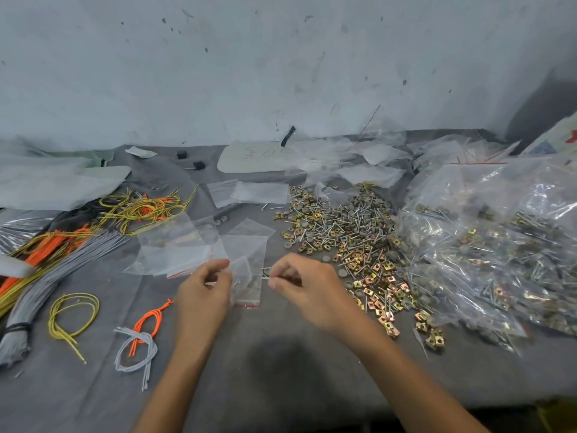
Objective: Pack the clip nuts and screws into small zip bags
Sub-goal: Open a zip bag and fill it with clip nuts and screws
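A loose heap of gold clip nuts and silver screws covers the grey cloth right of centre. In the middle lies a small clear zip bag with a red strip at its near edge. My left hand pinches that bag at its left side. My right hand pinches a thin screw by its end, the screw pointing left toward the bag. Several empty zip bags lie fanned out just behind my hands.
Large clear bags filled with packed nuts and screws pile up at the right. Orange, yellow and grey cords lie at the left, with small cord bundles near the front. A white card and crumpled plastic sit by the wall.
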Demonstrator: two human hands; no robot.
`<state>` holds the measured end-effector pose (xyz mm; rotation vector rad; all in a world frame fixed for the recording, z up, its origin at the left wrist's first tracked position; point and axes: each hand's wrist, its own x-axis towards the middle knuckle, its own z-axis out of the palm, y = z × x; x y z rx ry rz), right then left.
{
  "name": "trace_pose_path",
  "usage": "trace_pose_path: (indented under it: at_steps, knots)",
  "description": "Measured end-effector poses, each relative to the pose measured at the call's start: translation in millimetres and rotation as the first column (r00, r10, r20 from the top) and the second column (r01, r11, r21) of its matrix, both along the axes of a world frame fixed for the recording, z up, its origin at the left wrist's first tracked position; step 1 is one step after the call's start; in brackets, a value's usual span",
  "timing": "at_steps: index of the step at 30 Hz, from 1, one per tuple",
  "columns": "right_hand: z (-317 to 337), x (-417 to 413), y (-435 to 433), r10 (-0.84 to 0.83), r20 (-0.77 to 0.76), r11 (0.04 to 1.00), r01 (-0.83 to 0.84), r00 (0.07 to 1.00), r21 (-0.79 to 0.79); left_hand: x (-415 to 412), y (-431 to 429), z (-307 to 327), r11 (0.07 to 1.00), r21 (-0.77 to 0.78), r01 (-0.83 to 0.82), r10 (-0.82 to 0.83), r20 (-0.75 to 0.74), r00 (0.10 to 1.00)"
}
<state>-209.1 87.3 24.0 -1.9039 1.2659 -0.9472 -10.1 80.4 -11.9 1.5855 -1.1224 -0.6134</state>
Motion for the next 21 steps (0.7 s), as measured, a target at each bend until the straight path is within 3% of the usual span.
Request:
trace_pose_path:
  at_steps: [3, 8, 12, 15, 18, 21]
  knots:
    - [-3.4, 15.1, 0.2, 0.017, 0.008, 1.000, -0.017, 1.000, -0.018, -8.8, 7.7, -5.4, 0.997, 0.024, 0.068, -0.068, 0.025, 0.997]
    - [-18.9, 32.4, -2.7, 0.037, -0.367, 0.995, -0.069, 0.929, -0.075, -19.8, 13.9, -14.2, 0.993, -0.027, 0.111, -0.111, -0.004, 0.994]
    - [-30.0, 27.9, 4.7, 0.116, -0.359, 0.990, -0.136, 0.926, -0.031, -25.0, 18.2, -21.3, 0.992, -0.057, 0.111, -0.113, -0.026, 0.993]
    - [-27.3, 6.9, -0.3, 0.015, -0.285, 0.997, -0.038, 0.958, -0.074, -28.2, 19.3, -29.1, 0.995, -0.051, 0.086, -0.088, -0.034, 0.996]
    - [-24.9, -27.3, -27.9, -0.143, -0.439, 0.990, 0.120, 0.887, -0.080, -36.0, 19.3, -39.3, 0.997, -0.008, 0.075, -0.076, -0.054, 0.996]
    - [-24.4, -55.0, -54.8, -0.112, -0.590, 0.990, 0.139, 0.800, 0.000, -39.2, 19.9, -45.5, 0.998, -0.011, 0.070, -0.070, -0.055, 0.996]
